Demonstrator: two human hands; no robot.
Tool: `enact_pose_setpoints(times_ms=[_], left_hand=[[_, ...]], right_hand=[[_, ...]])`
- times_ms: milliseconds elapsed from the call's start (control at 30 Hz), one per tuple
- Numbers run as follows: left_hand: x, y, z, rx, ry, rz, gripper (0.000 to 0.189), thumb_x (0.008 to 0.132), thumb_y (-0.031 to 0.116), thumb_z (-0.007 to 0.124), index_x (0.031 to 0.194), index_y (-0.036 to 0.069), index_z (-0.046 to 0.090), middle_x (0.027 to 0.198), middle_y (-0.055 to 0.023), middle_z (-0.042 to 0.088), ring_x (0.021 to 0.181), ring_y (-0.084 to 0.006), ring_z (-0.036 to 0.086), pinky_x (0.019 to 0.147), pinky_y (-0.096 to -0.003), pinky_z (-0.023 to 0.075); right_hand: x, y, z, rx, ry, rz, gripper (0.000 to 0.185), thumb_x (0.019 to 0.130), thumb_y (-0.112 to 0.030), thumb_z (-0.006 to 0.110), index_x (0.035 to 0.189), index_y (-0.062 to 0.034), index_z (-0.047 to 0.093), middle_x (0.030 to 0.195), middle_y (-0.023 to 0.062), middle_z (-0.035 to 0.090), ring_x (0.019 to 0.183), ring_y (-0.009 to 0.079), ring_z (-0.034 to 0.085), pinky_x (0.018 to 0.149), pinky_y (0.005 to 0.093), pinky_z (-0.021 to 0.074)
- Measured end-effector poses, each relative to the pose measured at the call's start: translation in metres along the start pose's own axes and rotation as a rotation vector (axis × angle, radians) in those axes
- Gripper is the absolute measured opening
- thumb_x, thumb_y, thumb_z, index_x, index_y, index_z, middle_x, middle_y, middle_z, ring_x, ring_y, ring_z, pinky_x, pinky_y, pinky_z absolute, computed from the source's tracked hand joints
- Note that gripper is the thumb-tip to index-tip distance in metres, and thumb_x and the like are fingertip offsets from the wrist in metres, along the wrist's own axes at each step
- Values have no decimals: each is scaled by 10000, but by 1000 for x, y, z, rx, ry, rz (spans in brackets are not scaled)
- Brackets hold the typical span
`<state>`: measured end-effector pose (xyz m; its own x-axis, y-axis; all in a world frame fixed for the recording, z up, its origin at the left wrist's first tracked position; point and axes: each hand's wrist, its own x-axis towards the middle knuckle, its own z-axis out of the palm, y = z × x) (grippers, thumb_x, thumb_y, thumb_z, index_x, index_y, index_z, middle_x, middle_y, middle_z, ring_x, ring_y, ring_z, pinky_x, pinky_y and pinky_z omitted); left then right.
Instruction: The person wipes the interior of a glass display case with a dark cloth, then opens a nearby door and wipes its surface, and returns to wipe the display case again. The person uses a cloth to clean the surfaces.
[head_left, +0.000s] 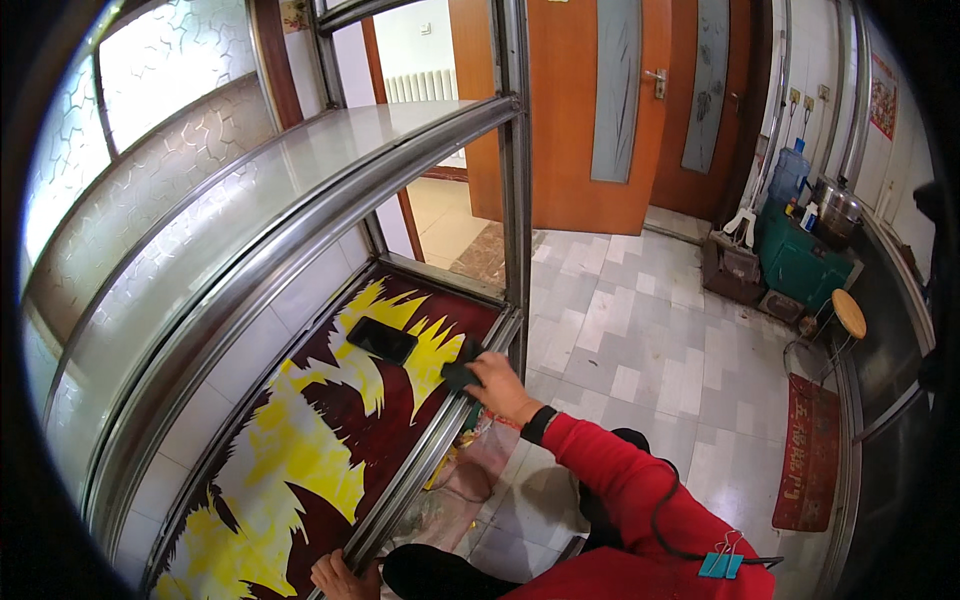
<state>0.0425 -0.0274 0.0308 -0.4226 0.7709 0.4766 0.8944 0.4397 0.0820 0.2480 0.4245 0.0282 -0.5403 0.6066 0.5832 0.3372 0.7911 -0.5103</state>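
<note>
My right hand (499, 386) grips a dark cloth (459, 375) and presses it near the front edge of a low shelf. This shelf's board (397, 409) is dark red with jagged yellow and white patterns. My left hand (343, 576) holds the metal front rail (420, 457) at the bottom of the view, its fingers curled over the edge. A black smartphone (382, 340) lies flat on the board, a little beyond and left of the cloth. Part of the cloth is hidden behind my right fingers.
Above sits a glossy upper shelf (247, 180) on a metal post (516, 187). Plastic bags (457, 480) lie under the low shelf. To the right are a red mat (806, 457), a round stool (848, 313) and a green cabinet (795, 255). An orange door (562, 150) stands behind.
</note>
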Motion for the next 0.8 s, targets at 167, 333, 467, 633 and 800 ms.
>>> enact_pose_setpoints(times_ms=[167,333,467,633,800], left_hand=[[-5,-4,16,85,20,5,626,810,398,828,1305,83,612,1167,-195,606,1086,-425,566,917,-576,448],[-1,2,1,215,-240,-59,627,851,428,769,1289,14,596,1129,-205,610,1088,-407,559,981,-554,434],[23,20,-21,217,-250,-6,622,870,426,761,1286,-4,591,1127,-203,611,1065,-415,563,955,-547,448],[60,46,-41,201,-306,-3,582,876,377,754,1289,-1,594,1149,-196,612,1082,-411,565,961,-546,452],[94,75,-71,166,-358,-5,544,882,328,747,1291,2,596,1170,-189,614,1099,-408,566,967,-545,456]], right_hand=[[30,33,-74,288,413,270,342,861,-75,738,1189,-18,661,1126,197,630,1074,408,597,966,438,480],[148,64,-160,503,763,94,253,941,-39,686,1193,-20,663,1090,101,652,1019,227,615,900,321,486],[190,81,-174,884,494,143,231,1009,-107,653,1217,-9,673,1067,-26,657,956,82,562,845,266,482],[168,105,-171,1039,314,238,190,1023,-123,647,1177,-13,673,1016,-50,640,909,63,554,811,254,483],[162,99,-180,1041,266,333,148,1009,-78,664,1142,-22,694,1004,-33,652,899,74,572,807,263,493]])
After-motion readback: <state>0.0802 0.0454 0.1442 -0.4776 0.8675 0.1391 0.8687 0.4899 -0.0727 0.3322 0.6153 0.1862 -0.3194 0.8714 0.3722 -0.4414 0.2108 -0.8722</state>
